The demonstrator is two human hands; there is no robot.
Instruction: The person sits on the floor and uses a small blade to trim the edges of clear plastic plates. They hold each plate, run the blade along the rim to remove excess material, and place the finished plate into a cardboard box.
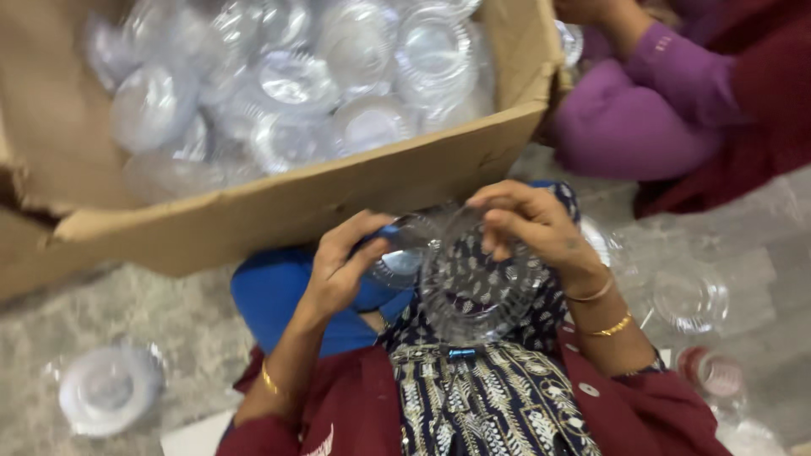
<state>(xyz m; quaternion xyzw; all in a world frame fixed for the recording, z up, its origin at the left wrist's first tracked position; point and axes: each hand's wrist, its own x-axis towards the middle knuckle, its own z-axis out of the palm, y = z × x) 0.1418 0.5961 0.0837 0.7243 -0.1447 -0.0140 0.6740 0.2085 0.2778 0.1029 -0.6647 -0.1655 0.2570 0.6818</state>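
My right hand grips the top rim of a clear round plastic lid, held upright over my lap. My left hand holds a second clear plastic piece by its edge, just left of the lid and touching or overlapping it. Both hands are close together, just below the front wall of a big cardboard box.
The cardboard box holds several clear plastic lids. Loose clear lids lie on the grey floor at lower left and at right. Another person in a purple sleeve sits at upper right beside the box.
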